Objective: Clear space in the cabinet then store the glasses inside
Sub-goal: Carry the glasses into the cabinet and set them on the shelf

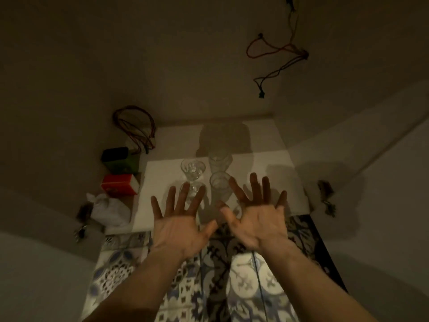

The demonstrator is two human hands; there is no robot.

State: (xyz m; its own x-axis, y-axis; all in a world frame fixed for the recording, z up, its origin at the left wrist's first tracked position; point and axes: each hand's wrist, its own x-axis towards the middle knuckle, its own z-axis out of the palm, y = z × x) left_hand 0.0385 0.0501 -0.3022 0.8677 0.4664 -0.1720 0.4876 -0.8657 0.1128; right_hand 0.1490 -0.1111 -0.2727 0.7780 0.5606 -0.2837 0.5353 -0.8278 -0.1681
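Both hands, left hand (178, 225) and right hand (257, 219), hover spread wide and empty above the glasses (210, 173), which cluster upright on the white counter (162, 182). Packed that tight, one careless reach could topple a neighbour.

Both bare forearms extended forward; left hand (183, 228) and right hand (257, 225) side by side, backs toward the camera, fingers fully splayed, holding nothing.

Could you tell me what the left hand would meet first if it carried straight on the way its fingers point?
Probably the stemmed glass just beyond the left hand's fingertips, though depth is unclear.
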